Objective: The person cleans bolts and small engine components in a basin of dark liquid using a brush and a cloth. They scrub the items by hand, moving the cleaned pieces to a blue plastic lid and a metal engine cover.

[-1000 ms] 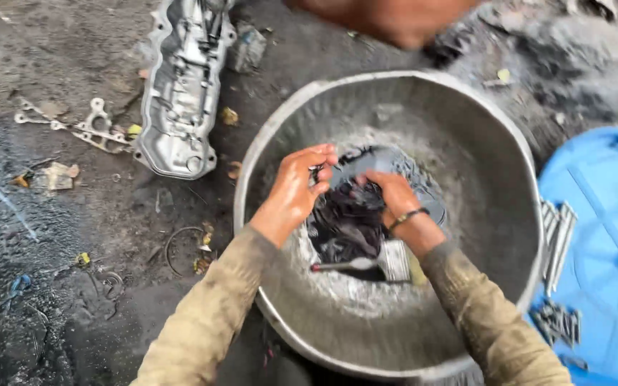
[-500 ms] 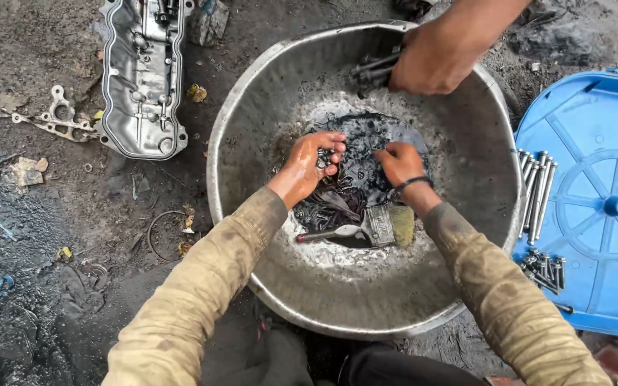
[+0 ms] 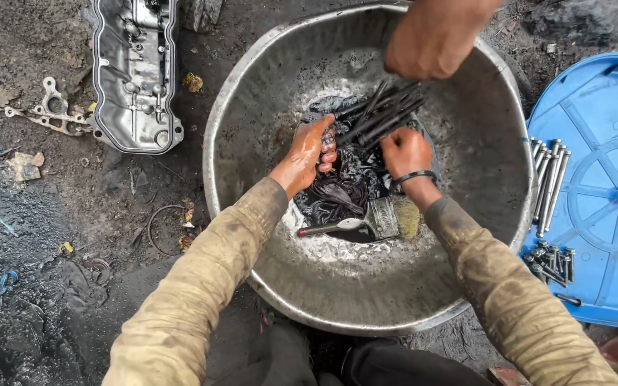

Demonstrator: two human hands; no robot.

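two hands (image 3: 307, 154) (image 3: 403, 151) share the basin (image 3: 252, 129) with a co-worker's hand (image 3: 430, 39), brush (image 3: 366, 221).

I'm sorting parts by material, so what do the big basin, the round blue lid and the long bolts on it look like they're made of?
The basin looks like dull grey sheet metal, dented and scuffed. The blue lid looks like moulded plastic, judging by its raised ribs and even colour. The long bolts look like bare steel, silver-grey and shiny.
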